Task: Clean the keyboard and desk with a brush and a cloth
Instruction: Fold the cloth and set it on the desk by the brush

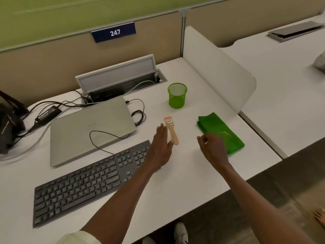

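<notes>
From where I sit, the job looks barely started. The white tabletop (175,182) carries everything, and I see no sign on it of wiping, though dust would be too fine for me to make out at this range anyway. A closed laptop (91,131) lies at the back left, with cables and a power brick trailing behind it.

The dark keyboard (84,184) lies slantwise in front of the laptop, its right end under my left forearm. Nothing rests on its keys; I judge it unbrushed.

The green cloth (221,131) lies folded near the right edge, flat on the tabletop. A green mesh cup (177,95) stands upright behind it.

My left hand (161,147) is flat, fingers straight, just beside the brush (171,130), seemingly touching the handle's near end without gripping it. My right hand (212,148) hangs over the cloth's near corner, fingers loosely curled and blurred; it seems to hold nothing, though I can't be sure.

So both tools are yet to be picked up; brushing the keys and wiping the tabletop all remain.
</notes>
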A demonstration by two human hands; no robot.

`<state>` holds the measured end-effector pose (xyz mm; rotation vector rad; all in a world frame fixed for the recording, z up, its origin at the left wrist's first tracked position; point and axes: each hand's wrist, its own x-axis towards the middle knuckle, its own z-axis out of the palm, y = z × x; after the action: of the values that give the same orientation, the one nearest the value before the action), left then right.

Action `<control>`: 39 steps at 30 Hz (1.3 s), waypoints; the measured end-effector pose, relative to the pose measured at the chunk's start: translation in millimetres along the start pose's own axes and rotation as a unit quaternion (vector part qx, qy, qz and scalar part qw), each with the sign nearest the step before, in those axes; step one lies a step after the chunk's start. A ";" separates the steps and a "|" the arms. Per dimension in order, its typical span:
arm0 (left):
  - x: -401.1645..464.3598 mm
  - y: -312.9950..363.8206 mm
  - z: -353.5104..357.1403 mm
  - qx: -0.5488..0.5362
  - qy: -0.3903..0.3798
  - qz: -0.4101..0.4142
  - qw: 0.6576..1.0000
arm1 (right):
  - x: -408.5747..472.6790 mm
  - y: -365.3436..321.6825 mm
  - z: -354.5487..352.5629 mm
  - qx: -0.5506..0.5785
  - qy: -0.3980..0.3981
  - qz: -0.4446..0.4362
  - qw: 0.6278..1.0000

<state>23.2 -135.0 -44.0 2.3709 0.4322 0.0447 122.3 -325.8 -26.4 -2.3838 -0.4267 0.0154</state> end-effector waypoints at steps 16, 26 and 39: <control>-20.8 -46.0 -39.2 0.071 0.051 -0.036 0.995 | 7.9 -58.9 76.8 -0.103 -0.091 0.039 0.990; -12.1 -59.9 -45.4 0.070 0.046 -0.047 0.995 | 17.7 -61.1 90.4 -0.092 -0.071 0.082 0.990; 1.6 -55.7 -50.0 0.069 0.053 -0.030 0.996 | 58.4 -79.3 52.6 0.253 0.072 0.115 0.958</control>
<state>0.7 -63.5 -43.8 2.4969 0.5732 0.1178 147.1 -218.5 -8.3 -1.8982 -0.0596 0.0498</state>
